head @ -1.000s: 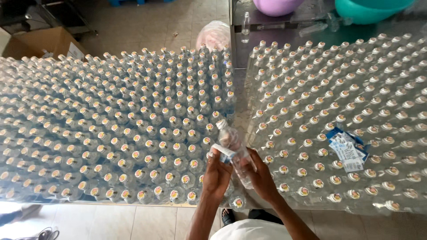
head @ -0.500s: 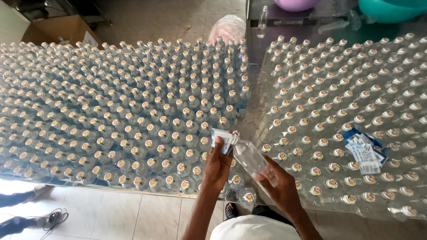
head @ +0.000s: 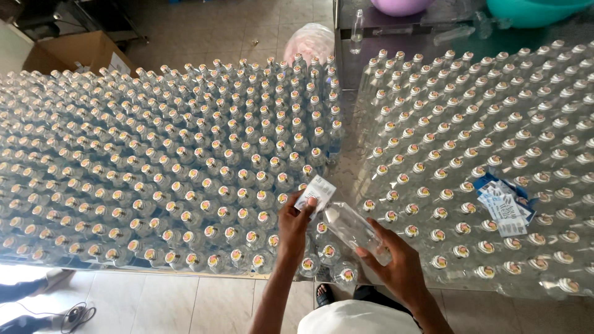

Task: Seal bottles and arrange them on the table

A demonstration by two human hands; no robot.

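Looking down at the lower middle of the frame, I see my right hand (head: 396, 266) with its fingers clamped around a clear bottle (head: 356, 230), held tilted above the rows. My left hand (head: 296, 224) has its fingers pinched together on a small white label (head: 314, 193), which sits just beside the bottle's upper end, touching or nearly so; I cannot tell whether it is stuck on yet.

Two large blocks of capped bottles fill the counter (head: 346, 167): one across the left (head: 167, 167), one across the right (head: 495, 142), with a narrow gap between them. A stack of blue-and-white labels (head: 504, 204) lies on top of the right block at centre right.

As for progress, I judge it hard to call: from above I see only caps, so which standing bottles carry labels stays hidden. The stack suggests plenty left.

A cardboard box (head: 80, 52) sits upper left, and two basins (head: 532, 9) upper right.
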